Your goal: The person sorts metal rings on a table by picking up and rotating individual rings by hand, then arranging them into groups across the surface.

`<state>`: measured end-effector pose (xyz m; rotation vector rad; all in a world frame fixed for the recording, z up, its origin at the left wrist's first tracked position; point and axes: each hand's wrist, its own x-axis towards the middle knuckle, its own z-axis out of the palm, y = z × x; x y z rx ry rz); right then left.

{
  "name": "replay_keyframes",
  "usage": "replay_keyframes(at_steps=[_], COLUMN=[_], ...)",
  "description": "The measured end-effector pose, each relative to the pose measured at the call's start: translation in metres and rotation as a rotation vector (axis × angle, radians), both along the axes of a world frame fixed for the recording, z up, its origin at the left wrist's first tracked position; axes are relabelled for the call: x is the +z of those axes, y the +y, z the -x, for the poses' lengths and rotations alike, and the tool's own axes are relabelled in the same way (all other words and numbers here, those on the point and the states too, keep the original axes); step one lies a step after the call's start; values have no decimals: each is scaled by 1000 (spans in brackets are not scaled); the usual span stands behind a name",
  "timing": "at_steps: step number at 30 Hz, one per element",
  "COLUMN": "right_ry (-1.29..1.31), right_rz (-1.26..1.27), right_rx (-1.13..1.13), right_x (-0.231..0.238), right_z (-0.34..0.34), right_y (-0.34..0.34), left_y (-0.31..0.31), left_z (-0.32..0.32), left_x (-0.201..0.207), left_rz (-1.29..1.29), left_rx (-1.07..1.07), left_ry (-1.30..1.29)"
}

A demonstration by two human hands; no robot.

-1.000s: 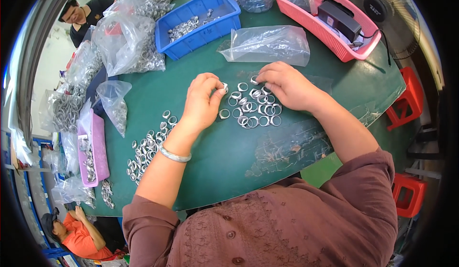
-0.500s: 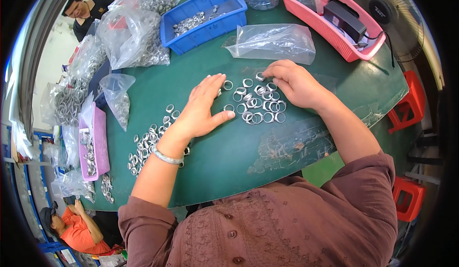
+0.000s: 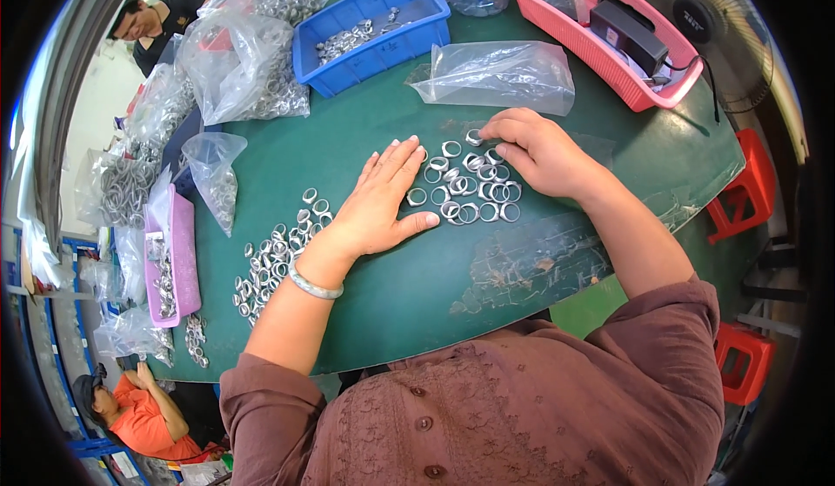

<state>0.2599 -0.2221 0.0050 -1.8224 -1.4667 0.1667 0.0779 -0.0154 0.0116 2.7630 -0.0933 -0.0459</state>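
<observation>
Loose silver-coloured metal rings (image 3: 461, 187) lie in a cluster on the green tabletop between my hands. My left hand (image 3: 376, 207) is flat and open at the cluster's left side, thumb out to the right. Its fingertips partly cover a ring. My right hand (image 3: 541, 154) sits at the upper right of the cluster, fingers loosely bent, thumb apart from the index finger. Those fingertips touch or almost touch a single ring (image 3: 474, 137) at the cluster's top; I see none lifted. A second pile of rings (image 3: 271, 264) spreads to the left, beside my left forearm.
A blue bin (image 3: 374, 38) with some rings stands at the far side, next to bulging clear bags (image 3: 235, 55). Beyond the cluster lies a flat clear bag (image 3: 500, 77). A pink basket (image 3: 600, 33) is far right, a purple tray (image 3: 174, 260) left. Two people work at left.
My left hand has slid a little to the right and come closer to the ring cluster, now covering a ring that was beside its fingertips. The right hand has hardly moved.
</observation>
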Motion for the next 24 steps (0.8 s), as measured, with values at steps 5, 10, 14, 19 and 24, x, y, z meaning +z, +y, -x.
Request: replay_keyframes(at_steps=[5,10,14,19,24], right_ry=[-1,-5,-10,-4,-18], right_rz=[-9,-15,-21,-18,-25], right_rx=[3,4,10,9,13], right_x=[0,0,0,0,0], right_z=[0,0,-1,-2,-2], right_y=[-1,-1,0,-2,-2], left_y=[-2,0,3,1,5], left_z=[-3,-6,-6,-10,-20], left_x=[2,8,7,6,0], left_rz=[56,-7,-29,24,19], left_rx=[-24,-106,-90,-67,-136], left_ry=[-86,-83,-76,-101,-152])
